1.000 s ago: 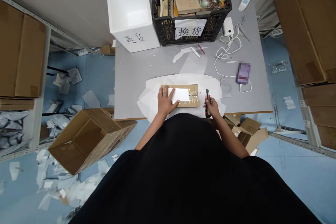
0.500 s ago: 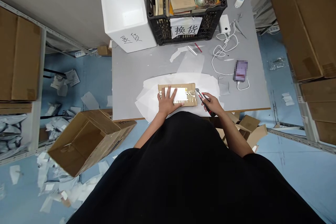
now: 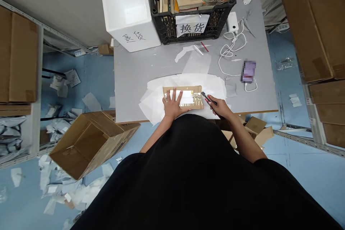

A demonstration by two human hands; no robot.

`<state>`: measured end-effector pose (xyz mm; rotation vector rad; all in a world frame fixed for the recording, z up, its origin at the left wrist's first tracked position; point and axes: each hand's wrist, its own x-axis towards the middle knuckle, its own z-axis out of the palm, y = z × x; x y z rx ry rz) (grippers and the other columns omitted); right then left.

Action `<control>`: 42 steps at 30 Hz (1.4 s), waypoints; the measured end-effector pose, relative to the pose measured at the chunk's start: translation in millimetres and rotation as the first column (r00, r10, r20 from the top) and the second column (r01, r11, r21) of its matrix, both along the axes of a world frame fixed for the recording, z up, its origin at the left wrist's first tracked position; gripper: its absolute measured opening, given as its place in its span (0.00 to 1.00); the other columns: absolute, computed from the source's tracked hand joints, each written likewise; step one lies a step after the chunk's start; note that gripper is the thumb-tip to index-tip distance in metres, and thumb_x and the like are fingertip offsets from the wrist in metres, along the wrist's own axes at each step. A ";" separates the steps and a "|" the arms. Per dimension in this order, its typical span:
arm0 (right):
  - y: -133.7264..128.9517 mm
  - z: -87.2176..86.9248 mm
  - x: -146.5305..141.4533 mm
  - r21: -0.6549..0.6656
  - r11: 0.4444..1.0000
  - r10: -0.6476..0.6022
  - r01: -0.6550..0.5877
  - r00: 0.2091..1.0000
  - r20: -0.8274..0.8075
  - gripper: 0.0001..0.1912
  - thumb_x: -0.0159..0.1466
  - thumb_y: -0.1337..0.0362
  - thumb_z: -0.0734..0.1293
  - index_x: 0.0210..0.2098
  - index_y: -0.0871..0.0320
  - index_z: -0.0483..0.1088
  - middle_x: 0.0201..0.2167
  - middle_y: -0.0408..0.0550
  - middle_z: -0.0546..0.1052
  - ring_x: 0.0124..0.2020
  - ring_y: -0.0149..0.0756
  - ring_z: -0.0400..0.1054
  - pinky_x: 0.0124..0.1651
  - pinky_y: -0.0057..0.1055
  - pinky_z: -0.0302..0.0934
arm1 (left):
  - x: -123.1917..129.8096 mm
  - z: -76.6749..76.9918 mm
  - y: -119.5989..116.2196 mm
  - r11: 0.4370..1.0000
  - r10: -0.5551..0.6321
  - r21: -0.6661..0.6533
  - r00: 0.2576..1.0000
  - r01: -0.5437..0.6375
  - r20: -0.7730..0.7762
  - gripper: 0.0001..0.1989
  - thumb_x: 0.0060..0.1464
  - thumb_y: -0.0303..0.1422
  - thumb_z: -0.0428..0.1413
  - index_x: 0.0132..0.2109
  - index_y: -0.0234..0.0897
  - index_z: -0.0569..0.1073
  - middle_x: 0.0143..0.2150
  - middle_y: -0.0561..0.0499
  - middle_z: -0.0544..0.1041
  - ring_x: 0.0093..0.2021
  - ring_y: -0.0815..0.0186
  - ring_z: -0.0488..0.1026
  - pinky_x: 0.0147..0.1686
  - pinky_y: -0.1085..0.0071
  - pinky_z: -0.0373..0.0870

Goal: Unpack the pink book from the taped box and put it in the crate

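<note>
Left hand (image 3: 174,103) flat on cardboard parcel (image 3: 196,92), fingers spread; right hand (image 3: 217,107) angled inward, fingers gripping utility knife (image 3: 207,98), tip at parcel's edge.

Left hand (image 3: 172,104) flat, palm down, fingers (image 3: 174,95) spread and reaching forward; thumb (image 3: 187,107) stretched out sideways, to the right of the fingers; left wrist low, just behind the fingers; bare left forearm (image 3: 155,133) slanting back from there; right hand (image 3: 217,107) curled shut, well to the right of the left thumb, fingers wrapped tight and pointing left; bare right forearm (image 3: 242,138) angled back behind those fingers.
</note>
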<state>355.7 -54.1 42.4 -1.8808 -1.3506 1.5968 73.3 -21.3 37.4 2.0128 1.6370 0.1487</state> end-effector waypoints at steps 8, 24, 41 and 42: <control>-11.0 4.0 -2.0 0.014 0.997 0.076 -0.077 0.995 0.070 0.31 0.68 0.57 0.61 0.70 0.54 0.58 0.26 0.43 0.71 0.17 0.20 0.60 0.20 0.17 0.60 | 0.0 -2.7 -0.9 1.000 -0.011 0.002 0.999 0.011 -0.048 0.56 0.41 0.65 0.61 0.73 0.51 0.53 0.76 0.45 0.42 0.74 0.38 0.25 0.67 0.35 0.41; -26.5 3.0 7.0 0.052 0.990 0.125 -0.135 0.979 0.161 0.30 0.68 0.56 0.60 0.68 0.55 0.61 0.26 0.44 0.72 0.20 0.23 0.62 0.27 0.19 0.60 | -0.6 -6.4 0.2 1.000 -0.018 -0.009 1.000 0.018 -0.016 0.56 0.42 0.65 0.61 0.73 0.51 0.52 0.76 0.43 0.43 0.74 0.37 0.27 0.66 0.32 0.41; -75.9 -2.6 3.8 -0.099 0.979 -0.188 0.176 0.973 -0.135 0.42 0.63 0.42 0.64 0.70 0.54 0.56 0.28 0.44 0.71 0.20 0.24 0.62 0.24 0.23 0.63 | 4.7 4.3 0.8 0.998 -0.064 -0.013 0.970 0.063 -0.234 0.55 0.46 0.67 0.55 0.74 0.51 0.45 0.77 0.47 0.36 0.74 0.37 0.26 0.65 0.34 0.46; -78.4 -12.4 5.7 -0.091 0.963 -0.263 0.252 0.953 -0.148 0.44 0.62 0.41 0.64 0.71 0.55 0.54 0.30 0.44 0.72 0.22 0.24 0.64 0.27 0.25 0.65 | 4.4 3.9 0.9 0.998 -0.063 -0.011 0.973 0.062 -0.221 0.55 0.46 0.66 0.56 0.74 0.51 0.46 0.77 0.47 0.36 0.74 0.37 0.26 0.65 0.34 0.45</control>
